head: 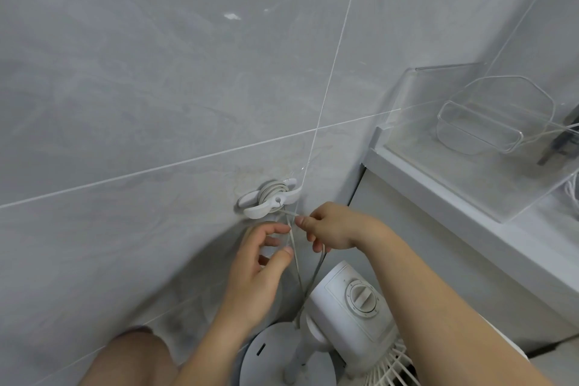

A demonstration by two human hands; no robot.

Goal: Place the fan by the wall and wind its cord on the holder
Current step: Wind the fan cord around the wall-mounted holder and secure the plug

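A white fan [351, 307] stands at the foot of the grey tiled wall, its control dial facing up and its grille at the bottom right. On the wall a white cord holder [269, 197] carries several turns of the pale cord. From it the cord [294, 257] runs down to the fan. My right hand [332, 229] pinches the cord just below the holder, and a loop hangs from its fingers. My left hand [266, 257] is beside the cord with fingers loosely curled, thumb and forefinger close to it; contact is unclear.
A white counter ledge [454, 197] juts out at the right, carrying a clear plastic bin [470, 141] with a clear container inside. A knee [134, 354] shows at the bottom left. The fan's round base [269, 351] sits near the wall.
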